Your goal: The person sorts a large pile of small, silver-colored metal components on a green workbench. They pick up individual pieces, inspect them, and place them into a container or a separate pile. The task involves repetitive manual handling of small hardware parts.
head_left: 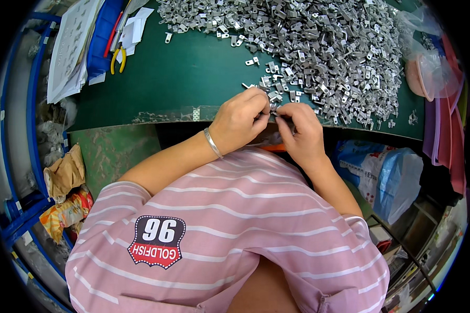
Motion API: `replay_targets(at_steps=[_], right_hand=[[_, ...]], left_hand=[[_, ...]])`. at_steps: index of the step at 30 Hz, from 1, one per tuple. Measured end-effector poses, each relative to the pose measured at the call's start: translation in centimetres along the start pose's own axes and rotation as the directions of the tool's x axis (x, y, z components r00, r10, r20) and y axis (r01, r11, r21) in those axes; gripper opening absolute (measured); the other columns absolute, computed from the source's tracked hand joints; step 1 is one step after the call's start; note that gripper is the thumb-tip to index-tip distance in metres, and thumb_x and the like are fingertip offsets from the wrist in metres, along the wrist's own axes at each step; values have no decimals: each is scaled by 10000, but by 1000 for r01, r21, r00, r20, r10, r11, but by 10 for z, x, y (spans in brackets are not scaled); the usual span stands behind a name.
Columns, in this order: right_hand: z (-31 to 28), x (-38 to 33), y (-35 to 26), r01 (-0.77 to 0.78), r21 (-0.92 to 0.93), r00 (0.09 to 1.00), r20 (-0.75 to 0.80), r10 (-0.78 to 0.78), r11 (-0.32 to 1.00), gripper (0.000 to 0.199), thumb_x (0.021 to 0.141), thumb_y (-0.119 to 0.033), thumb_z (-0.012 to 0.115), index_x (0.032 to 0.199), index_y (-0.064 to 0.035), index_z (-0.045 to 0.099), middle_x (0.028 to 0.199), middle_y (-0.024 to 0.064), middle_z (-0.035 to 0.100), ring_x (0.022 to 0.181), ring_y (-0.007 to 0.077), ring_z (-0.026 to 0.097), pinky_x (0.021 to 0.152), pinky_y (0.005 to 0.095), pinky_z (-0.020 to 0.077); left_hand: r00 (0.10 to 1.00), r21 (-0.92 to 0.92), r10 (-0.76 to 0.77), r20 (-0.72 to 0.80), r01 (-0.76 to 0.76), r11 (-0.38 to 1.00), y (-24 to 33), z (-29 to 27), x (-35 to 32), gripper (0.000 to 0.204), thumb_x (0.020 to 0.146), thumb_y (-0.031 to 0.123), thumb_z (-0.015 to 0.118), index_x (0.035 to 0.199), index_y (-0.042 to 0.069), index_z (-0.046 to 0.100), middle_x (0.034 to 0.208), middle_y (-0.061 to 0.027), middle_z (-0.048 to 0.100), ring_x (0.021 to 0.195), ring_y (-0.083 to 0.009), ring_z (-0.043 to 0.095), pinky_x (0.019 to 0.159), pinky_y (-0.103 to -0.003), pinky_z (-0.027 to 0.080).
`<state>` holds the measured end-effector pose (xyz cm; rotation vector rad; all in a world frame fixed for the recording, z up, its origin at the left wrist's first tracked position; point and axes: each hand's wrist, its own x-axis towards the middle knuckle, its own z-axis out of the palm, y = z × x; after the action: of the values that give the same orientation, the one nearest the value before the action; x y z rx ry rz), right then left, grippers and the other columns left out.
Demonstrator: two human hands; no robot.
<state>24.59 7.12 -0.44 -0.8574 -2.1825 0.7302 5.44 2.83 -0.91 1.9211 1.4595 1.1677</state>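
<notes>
While the heap of metal clips (318, 47) lies far, the left hand (240, 119) and right hand (300, 130) pinch one small clip (274, 110) together at the green table (193, 68) edge.

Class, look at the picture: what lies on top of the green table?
On the green table: a big heap of small metal clips, yellow-handled pliers, papers. The table surface beneath the heap is hidden.

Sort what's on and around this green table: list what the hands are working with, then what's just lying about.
In hand:
- left hand and right hand, pinching a small metal piece between the fingertips
- heap of small metal clips on the green table

Lying about:
- yellow-handled pliers
- papers
- blue plastic bag
- pink bowl
</notes>
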Motion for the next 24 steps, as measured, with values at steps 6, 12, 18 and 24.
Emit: replay_targets(at_steps=[6, 12, 18, 24], right_hand=[[-22, -1, 7, -630, 744, 713, 442, 544, 222, 206, 961, 38, 607, 1149, 29, 689, 1007, 82, 680, 895, 156, 701, 809, 292, 604], [-31, -3, 10, -637, 769, 694, 540, 476, 58, 151, 968, 12, 617, 1101, 37, 685, 984, 70, 694, 904, 156, 705, 771, 277, 593], [-35, 4, -3, -371, 316, 924, 218, 314, 873, 147, 865, 44, 671, 1007, 16, 696, 986, 76, 675, 841, 139, 646, 694, 240, 507], [1, 27, 8, 68, -70, 997, -29, -70, 995, 224, 776, 58, 712, 981, -30, 685, 1000, 148, 677, 940, 342, 650, 810, 410, 537]], left_hand=[[999, 28, -32, 41, 30, 999, 6, -6, 0, 255, 787, -29, 719, 1030, 23, 665, 947, -87, 616, 689, -208, 630, 611, -330, 519], [998, 144, 54, 43, -60, 988, 9, 1, 4, 266, 764, 8, 746, 1015, 39, 665, 990, -105, 634, 769, -285, 650, 664, -366, 545], [989, 176, 138, 56, -146, 973, 5, 2, -2, 238, 731, -8, 740, 937, 77, 657, 1025, -79, 667, 832, -297, 642, 728, -384, 545], [973, 152, 212, 88, -223, 963, -2, 3, -7, 246, 712, -20, 732, 924, 91, 672, 987, -55, 673, 787, -276, 609, 708, -373, 533]])
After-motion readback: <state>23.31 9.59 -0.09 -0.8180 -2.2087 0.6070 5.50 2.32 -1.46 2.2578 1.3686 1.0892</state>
